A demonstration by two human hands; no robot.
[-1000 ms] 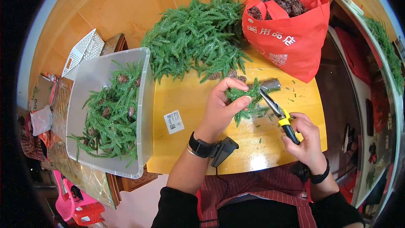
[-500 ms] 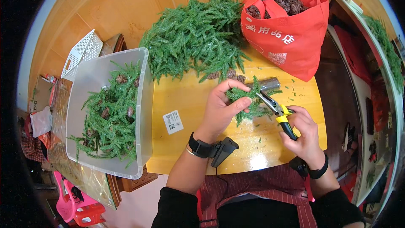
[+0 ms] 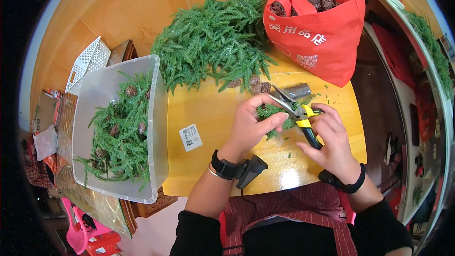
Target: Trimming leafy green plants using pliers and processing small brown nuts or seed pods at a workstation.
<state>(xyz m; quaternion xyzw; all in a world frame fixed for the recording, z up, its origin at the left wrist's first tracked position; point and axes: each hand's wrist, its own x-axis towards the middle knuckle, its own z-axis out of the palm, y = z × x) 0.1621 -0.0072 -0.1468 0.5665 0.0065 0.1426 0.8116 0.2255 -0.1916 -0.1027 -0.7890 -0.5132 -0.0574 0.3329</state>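
My left hand [image 3: 251,121] pinches a green artificial pine sprig [image 3: 271,110] over the table, thumb and forefinger on its stem. In my right hand [image 3: 332,142] are long-nose pliers [image 3: 308,132] with yellow and black handles. Their jaws are spread apart just above the sprig, close to my left fingertips. Behind my hands a dark, shiny cylinder [image 3: 298,90] lies on the table, with a few brown pine cones [image 3: 256,85] beside it. My fingers and the pliers hide part of the sprig.
A pile of green sprigs [image 3: 208,42] covers the back of the yellow table [image 3: 213,170]. A red bag [image 3: 315,42] of pine cones stands at back right. On the left is a translucent bin [image 3: 154,128] holding sprigs with cones. A white label card [image 3: 190,137] lies nearby.
The plier jaws have spread apart and the pliers have shifted left and up. My left hand still grips the sprig, and its fingers now cover more of it.
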